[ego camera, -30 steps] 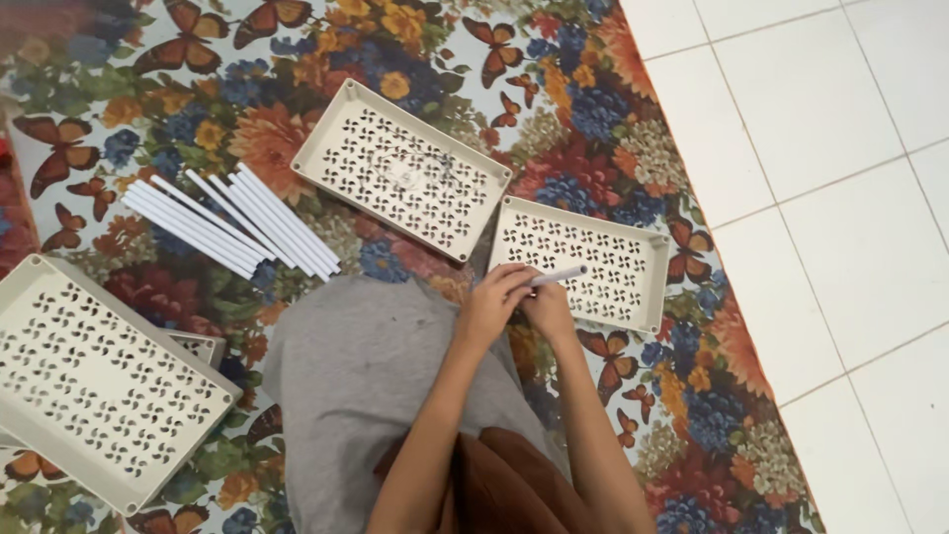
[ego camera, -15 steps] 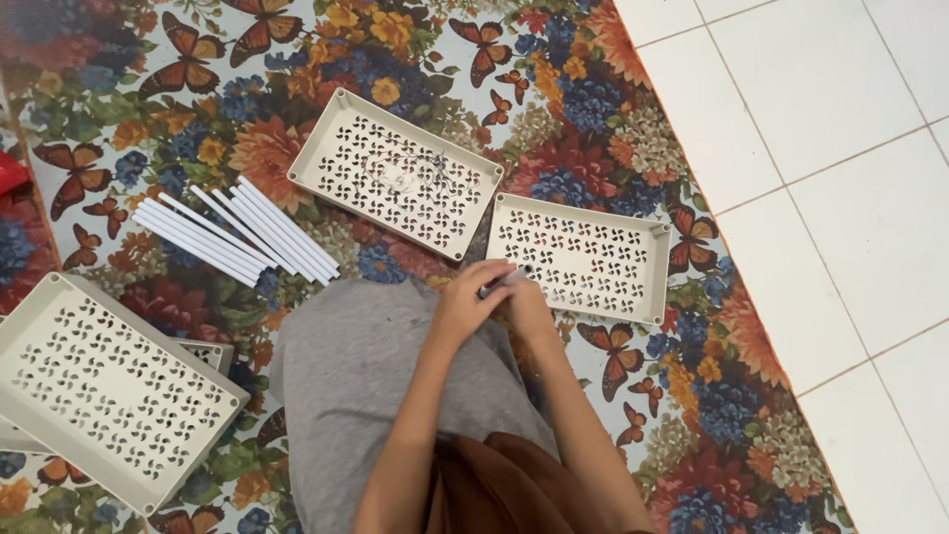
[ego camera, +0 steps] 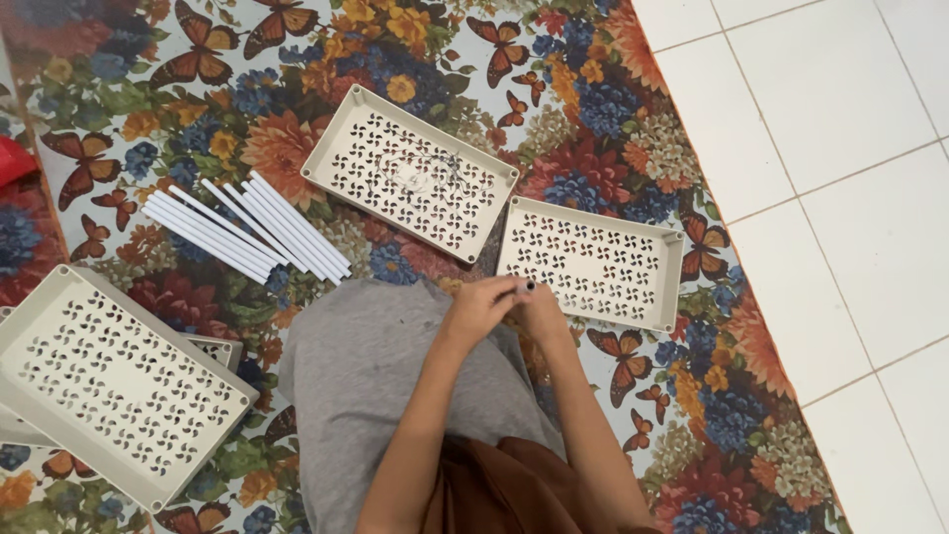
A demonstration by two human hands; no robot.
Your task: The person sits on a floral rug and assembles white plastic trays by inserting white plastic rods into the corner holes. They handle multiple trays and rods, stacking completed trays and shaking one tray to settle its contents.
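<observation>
Both hands together above lap: left hand (ego camera: 479, 309) and right hand (ego camera: 544, 311) fingers closed around short white plastic tube (ego camera: 524, 286), touching near edge of beige perforated plastic tray (ego camera: 593, 262) on floral butterfly mat (ego camera: 593, 109).

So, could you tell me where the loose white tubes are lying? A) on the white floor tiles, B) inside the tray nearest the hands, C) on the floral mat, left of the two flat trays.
C: the white tubes lie bunched on the floral mat, left of the perforated trays, none on the tiles.

Matt beige plastic trays (ego camera: 591, 263), smooth white plastic tubes (ego camera: 247, 228), soft printed cloth mat (ego camera: 593, 109), glossy floor tiles (ego camera: 840, 148)
</observation>
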